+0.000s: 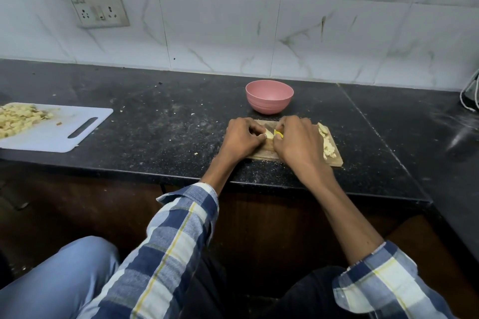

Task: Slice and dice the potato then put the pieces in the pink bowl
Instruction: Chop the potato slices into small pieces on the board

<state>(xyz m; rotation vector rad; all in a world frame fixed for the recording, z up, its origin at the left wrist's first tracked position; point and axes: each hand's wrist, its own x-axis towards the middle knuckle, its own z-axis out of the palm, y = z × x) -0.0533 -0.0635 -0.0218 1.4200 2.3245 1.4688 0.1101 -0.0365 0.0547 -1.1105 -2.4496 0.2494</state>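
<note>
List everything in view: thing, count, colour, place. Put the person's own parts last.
pink bowl: one, pink, on counter behind wooden board
wooden cutting board: one, brown, counter front edge
potato piece: one, pale yellow, on wooden board between the hands
cut potato pieces: a pile, pale, right side of wooden board
knife: one, yellow, mostly hidden in right hand
white cutting board: one, far left
chopped pieces: a heap, pale, on white board
switch plate: one, wall
left hand: holds potato piece
right hand: grips knife

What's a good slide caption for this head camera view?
Left hand steadies the potato on the wooden board; right hand cuts it, pink bowl behind.
</note>
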